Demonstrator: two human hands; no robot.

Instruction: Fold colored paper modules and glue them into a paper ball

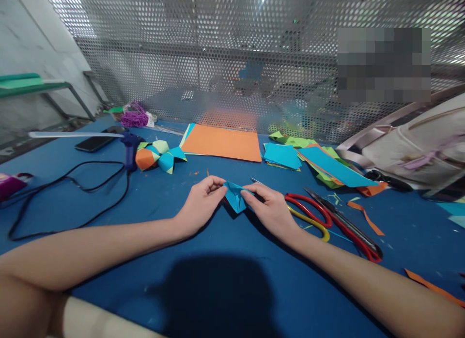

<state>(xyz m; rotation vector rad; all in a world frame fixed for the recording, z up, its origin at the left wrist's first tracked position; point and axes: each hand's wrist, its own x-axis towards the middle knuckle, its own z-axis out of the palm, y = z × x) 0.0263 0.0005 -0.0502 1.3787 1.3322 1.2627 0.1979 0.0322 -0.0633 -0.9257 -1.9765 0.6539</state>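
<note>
A small piece of folded blue paper (236,198) is held between my two hands, just above the blue table. My left hand (203,200) pinches its left corner between thumb and fingers. On the opposite side, my right hand (271,207) grips the right corner the same way. The paper's creased faces form a pointed shape, its lower tip toward me. Close to my right hand lie scissors with red and yellow handles (308,209). Beyond my left hand sit folded paper pieces (160,156) in orange, blue and pale green.
Orange sheets (221,143) and blue paper squares (282,156) lie at the back, with paper strips (334,166) to their right. A glue gun (129,149), its black cord (90,188) and a phone (98,140) are left. A utility knife (345,224) and a bag (417,139) are right.
</note>
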